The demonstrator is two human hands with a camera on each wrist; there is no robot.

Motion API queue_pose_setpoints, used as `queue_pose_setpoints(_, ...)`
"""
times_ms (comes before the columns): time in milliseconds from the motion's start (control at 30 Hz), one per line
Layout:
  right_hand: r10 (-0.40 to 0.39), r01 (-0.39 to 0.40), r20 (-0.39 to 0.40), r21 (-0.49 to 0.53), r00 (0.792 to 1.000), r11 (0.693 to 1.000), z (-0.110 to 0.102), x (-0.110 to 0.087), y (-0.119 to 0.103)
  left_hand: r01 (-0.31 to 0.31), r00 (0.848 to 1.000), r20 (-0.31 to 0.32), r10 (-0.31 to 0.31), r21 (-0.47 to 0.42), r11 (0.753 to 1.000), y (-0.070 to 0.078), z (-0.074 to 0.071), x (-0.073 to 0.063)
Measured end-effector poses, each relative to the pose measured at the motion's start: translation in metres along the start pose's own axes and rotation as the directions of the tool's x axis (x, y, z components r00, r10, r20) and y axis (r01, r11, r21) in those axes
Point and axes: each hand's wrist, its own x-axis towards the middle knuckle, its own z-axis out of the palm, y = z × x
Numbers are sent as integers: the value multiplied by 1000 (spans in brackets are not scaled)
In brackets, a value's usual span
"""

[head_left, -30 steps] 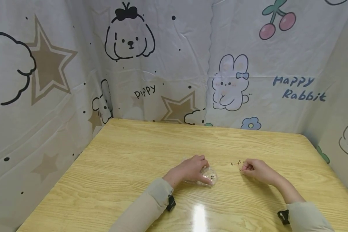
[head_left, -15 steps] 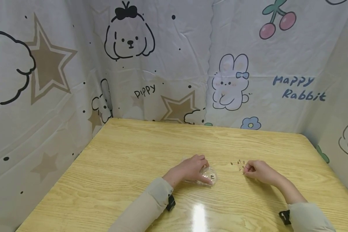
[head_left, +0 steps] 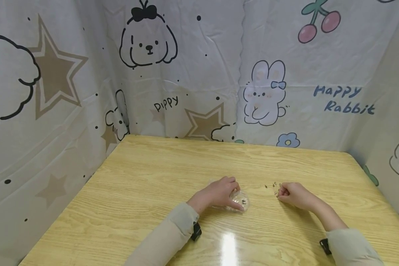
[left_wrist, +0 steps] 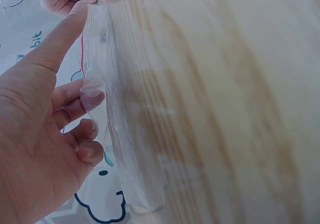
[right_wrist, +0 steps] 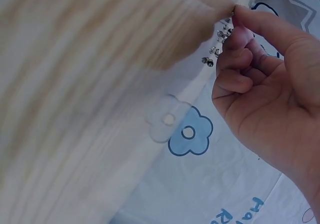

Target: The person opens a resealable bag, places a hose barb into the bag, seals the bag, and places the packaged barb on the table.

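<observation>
My left hand holds a clear plastic zip bag low on the table, its mouth spread between thumb and curled fingers. A red line runs along the mouth in the left wrist view. Small dark bits show inside the bag. To its right, my right hand pinches a tiny dark metal piece between thumb and index finger, the other fingers curled in. Several small shiny metal pieces lie loose on the table beside those fingertips; their exact kind is too small to make out.
The yellow wood-grain table extends on all sides of the hands. A white curtain with cartoon prints hangs behind it and along both sides. Light glares off the tabletop near the front.
My right hand shifts slightly right and toward me, then back left, staying beside the loose metal pieces. The left hand and the bag keep their place.
</observation>
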Motion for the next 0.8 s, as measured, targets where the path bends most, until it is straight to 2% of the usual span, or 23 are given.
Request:
queue_pose_setpoints(167, -19, 19, 10, -18, 1000, 1000, 1, 3, -3, 3, 1000, 1, -3, 6, 1000, 0, 0, 0)
queue_pose_setpoints(533, -38, 37, 41, 21, 998, 999, 3, 4, -4, 8, 1000, -2, -8, -5, 1000, 1, 0, -1)
queue_pose_setpoints(800, -85, 83, 30, 52, 996, 995, 9, 11, -11, -16, 1000, -20, 17, 36, 999, 0, 1, 0)
